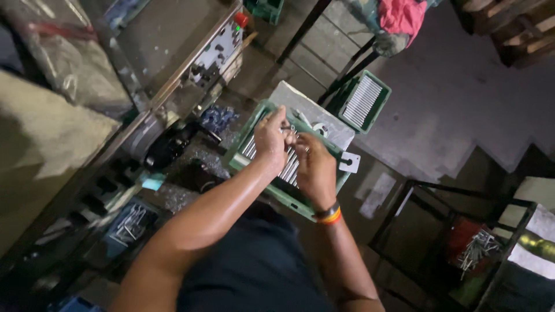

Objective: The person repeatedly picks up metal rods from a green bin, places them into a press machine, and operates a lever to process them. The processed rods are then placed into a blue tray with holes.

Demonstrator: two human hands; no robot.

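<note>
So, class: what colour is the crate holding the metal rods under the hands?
Green: the crate shows best in the head view, its only view.

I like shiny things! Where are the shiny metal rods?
In the head view, the metal rods lie in the green crate at centre, under the left hand and right hand.

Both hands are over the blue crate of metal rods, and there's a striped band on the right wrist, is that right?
Not quite: the crate is green, not blue. The rest holds. In the head view the left hand and right hand are both over the metal rods in it, and a striped band sits on the right wrist.
</note>
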